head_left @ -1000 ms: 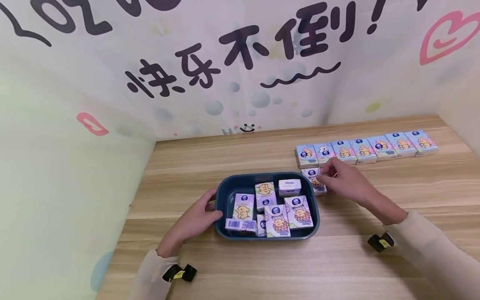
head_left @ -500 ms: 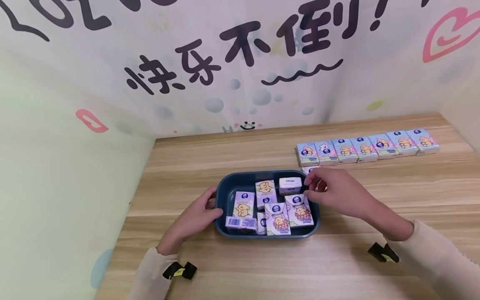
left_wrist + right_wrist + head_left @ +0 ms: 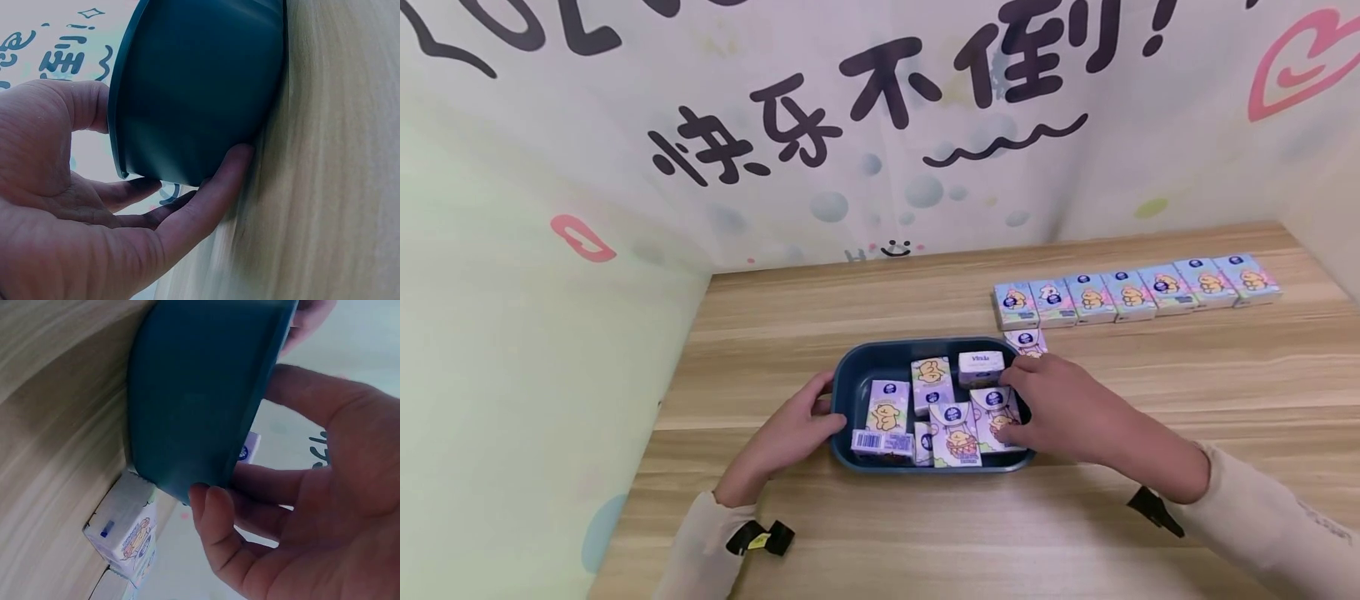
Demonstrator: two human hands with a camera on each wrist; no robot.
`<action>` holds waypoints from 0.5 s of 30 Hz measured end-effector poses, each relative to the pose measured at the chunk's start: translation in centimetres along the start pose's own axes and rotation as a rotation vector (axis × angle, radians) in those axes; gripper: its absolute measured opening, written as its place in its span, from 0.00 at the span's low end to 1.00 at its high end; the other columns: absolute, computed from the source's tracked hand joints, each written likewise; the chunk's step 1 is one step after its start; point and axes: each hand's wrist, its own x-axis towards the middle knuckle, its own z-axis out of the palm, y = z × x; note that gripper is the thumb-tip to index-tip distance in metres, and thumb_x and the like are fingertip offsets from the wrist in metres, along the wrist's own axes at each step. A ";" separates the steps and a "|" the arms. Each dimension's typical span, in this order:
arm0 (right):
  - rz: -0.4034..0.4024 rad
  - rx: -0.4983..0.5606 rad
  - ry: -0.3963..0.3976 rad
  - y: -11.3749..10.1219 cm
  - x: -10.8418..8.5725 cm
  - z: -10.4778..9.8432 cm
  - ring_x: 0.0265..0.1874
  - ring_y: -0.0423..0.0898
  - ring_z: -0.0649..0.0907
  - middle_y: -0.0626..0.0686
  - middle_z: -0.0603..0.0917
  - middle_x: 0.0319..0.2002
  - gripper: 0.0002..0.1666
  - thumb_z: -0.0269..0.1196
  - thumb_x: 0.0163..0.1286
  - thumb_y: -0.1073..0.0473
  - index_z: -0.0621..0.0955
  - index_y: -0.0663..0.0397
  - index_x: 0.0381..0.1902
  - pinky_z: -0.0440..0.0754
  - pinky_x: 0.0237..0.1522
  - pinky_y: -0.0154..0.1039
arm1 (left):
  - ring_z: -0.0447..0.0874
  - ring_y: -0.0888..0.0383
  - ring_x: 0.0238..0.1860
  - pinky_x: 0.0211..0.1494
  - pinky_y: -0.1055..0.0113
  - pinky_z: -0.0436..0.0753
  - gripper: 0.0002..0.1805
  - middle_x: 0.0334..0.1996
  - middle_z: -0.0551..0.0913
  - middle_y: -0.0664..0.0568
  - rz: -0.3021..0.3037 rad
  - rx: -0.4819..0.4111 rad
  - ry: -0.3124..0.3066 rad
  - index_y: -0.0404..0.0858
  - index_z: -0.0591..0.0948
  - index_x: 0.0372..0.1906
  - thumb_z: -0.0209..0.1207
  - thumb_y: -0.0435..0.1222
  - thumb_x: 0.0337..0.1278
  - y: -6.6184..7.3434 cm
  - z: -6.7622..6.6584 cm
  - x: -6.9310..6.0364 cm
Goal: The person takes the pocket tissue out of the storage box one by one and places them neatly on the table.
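The blue tray (image 3: 887, 469) holds several printed tissue packets. At its left end my left hand (image 3: 786, 433) grips it, thumb at the rim and fingers against the outer wall (image 3: 194, 94). My right hand (image 3: 1075, 408) spans the right rim, its thumb over the balloon-print packet (image 3: 990, 408) and a fingertip beside the small Vinda packet (image 3: 981, 360). Those fingers are spread apart; some lie by the tray's corner in the right wrist view, where the tips inside the tray are hidden. Beyond the hand, a partly covered packet (image 3: 1026, 340) lies beside the tray.
A row of several blue packets (image 3: 1092, 298) runs along the back right of the wooden table (image 3: 775, 321). Behind it stands a wall sheet (image 3: 880, 200) with large printed characters. In the right wrist view, a packet (image 3: 131, 522) stands close to the tray's corner.
My right hand has left the packet beside the tray and moved left and nearer, over the tray's right end. That packet stayed behind. My left hand has kept its place.
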 end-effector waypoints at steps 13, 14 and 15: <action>-0.026 -0.060 -0.025 -0.3 0.3 0.3 0.58 0.64 0.84 0.65 0.86 0.59 0.42 0.82 0.61 0.37 0.87 0.63 0.62 0.87 0.58 0.64 | 0.79 0.35 0.71 0.66 0.44 0.86 0.37 0.77 0.71 0.32 -0.018 0.017 0.012 0.31 0.63 0.84 0.58 0.32 0.76 0.1 0.1 -0.1; -0.023 -0.050 -0.020 -0.2 0.3 0.3 0.57 0.64 0.84 0.65 0.86 0.59 0.42 0.83 0.61 0.38 0.88 0.62 0.62 0.87 0.58 0.64 | 0.79 0.35 0.71 0.66 0.44 0.86 0.37 0.77 0.71 0.32 -0.017 0.017 0.012 0.31 0.63 0.85 0.58 0.32 0.76 0.1 0.1 -0.1; -0.021 -0.039 -0.015 -0.2 0.3 0.3 0.57 0.63 0.83 0.64 0.86 0.59 0.42 0.83 0.60 0.38 0.88 0.62 0.61 0.87 0.57 0.64 | 0.79 0.35 0.71 0.67 0.44 0.85 0.37 0.77 0.71 0.32 -0.015 0.015 0.011 0.31 0.63 0.85 0.58 0.32 0.76 0.1 0.1 -0.1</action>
